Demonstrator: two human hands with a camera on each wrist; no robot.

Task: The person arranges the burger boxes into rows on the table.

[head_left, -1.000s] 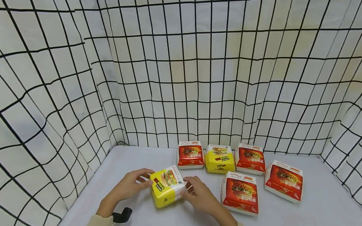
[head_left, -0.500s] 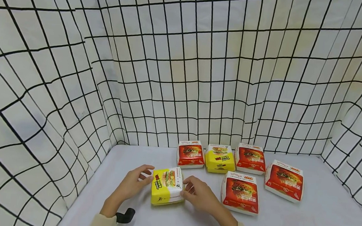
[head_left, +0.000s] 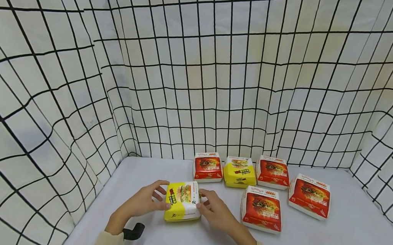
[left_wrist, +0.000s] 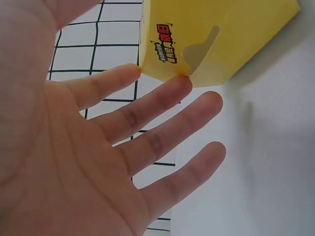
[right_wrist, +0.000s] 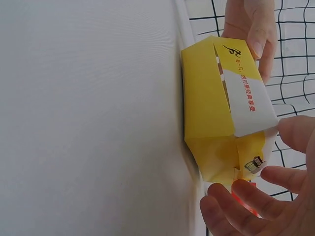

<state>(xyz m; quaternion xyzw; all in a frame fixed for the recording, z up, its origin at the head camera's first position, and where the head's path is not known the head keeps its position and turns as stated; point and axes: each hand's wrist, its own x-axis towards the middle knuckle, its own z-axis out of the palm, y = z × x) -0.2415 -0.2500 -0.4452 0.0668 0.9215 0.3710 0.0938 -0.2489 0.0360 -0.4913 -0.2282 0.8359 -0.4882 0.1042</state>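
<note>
A yellow and white burger box (head_left: 184, 201) with a burger picture on its lid rests on the white table, between both hands. My left hand (head_left: 147, 200) is at its left side, thumb near the front left corner. In the left wrist view the fingers (left_wrist: 172, 132) are spread and nearly straight, some tips right at the box's yellow wall. My right hand (head_left: 217, 212) is at the opposite end. The right wrist view shows its thumb (right_wrist: 298, 132) at the lid's corner and the other fingers loosely bent by the end wall.
At the back stand a red burger box (head_left: 208, 167), a second yellow one (head_left: 240, 172) and another red one (head_left: 272, 172). Two more red boxes (head_left: 261, 209) (head_left: 309, 196) lie to the right. A black grid-lined white wall (head_left: 203, 80) encloses the table.
The tilted yellow burger box has come down level and turned so its front edge faces nearer. My left hand came slightly away, then returned to its side; the right hand hardly moved.
</note>
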